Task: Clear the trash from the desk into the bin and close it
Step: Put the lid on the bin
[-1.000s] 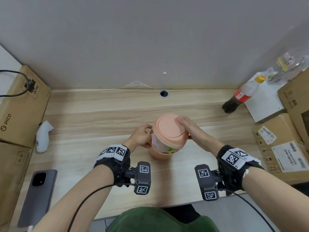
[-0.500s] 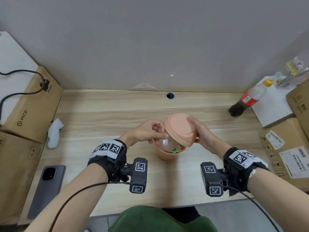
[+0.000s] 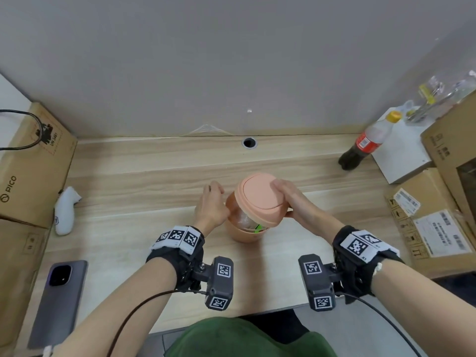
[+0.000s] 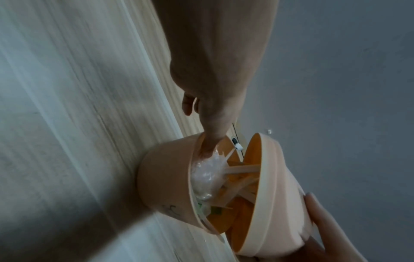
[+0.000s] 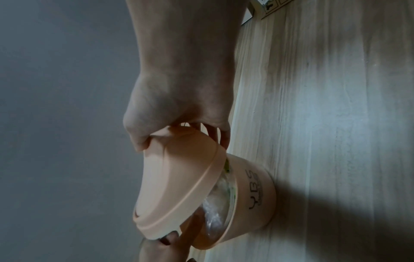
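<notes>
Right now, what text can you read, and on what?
"PICO": left cardboard box.
"UN 3481", roughly: sticker on that box.
"YBS": side of the bin; small print beside it unreadable.
Too blurred: shipping labels at right, bottle label.
</notes>
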The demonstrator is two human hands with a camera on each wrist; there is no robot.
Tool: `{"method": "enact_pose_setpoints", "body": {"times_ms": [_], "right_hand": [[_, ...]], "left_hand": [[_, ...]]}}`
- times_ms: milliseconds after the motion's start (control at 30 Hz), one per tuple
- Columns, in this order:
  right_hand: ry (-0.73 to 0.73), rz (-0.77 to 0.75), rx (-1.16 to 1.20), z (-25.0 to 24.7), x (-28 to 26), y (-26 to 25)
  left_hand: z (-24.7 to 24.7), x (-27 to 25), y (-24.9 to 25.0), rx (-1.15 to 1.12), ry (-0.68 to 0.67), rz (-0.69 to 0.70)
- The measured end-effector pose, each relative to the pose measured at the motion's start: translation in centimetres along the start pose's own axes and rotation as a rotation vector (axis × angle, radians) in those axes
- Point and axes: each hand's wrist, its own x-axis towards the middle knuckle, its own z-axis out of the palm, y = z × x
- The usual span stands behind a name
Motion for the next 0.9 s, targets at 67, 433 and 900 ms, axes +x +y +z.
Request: {"method": "enact_pose_setpoints", "body": {"times_ms": [67, 433, 900], "right_hand": [[-0.002, -0.005, -0.033, 0.4, -0.1, 0.1], [0.164, 0.038, 0.220, -1.7, 0.2, -0.5], [0.063, 0.027, 0.105, 0.6, 0.7, 1.9]], "left_hand": [[0.4, 0.1, -0.6, -0.055, -0.066, -0.086], [0.8, -0.5, 0.0, -0.209, -0.018, 0.008], [0.6, -1.6, 0.5, -0.357, -0.133, -0.054]]}}
